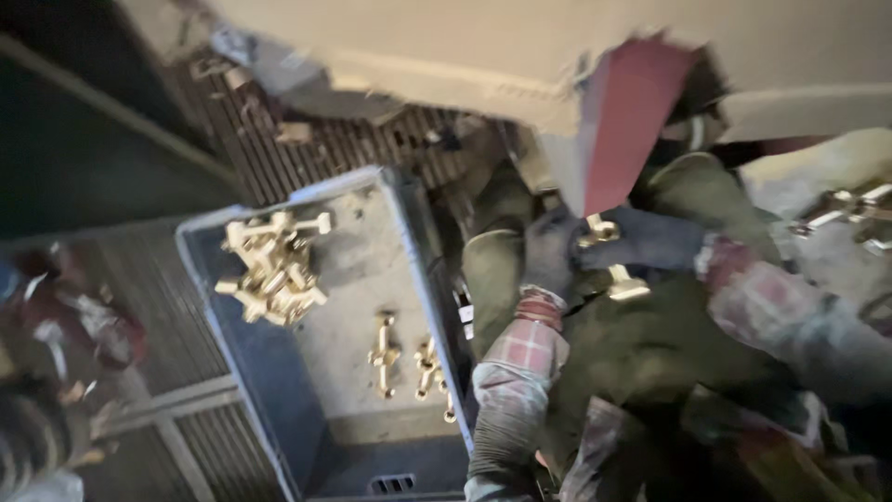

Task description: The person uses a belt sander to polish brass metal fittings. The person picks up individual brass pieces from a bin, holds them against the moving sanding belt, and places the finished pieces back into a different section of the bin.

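Observation:
The view is blurred. My left hand [550, 249], in a dark glove with a plaid sleeve, comes up from below. From the right comes my right hand [655, 240], also in a dark glove. Both close on a brass fitting [609, 256] held between them over my lap in green trousers. A red panel [632, 112] hangs just above the fitting.
A grey-blue crate [279, 409] stands to my left, with a pile of brass fittings [274, 265] at its far end and some loose fittings [409, 363] on its floor. More brass parts [850, 209] lie at the right edge. Slatted grating [307, 139] covers the ground.

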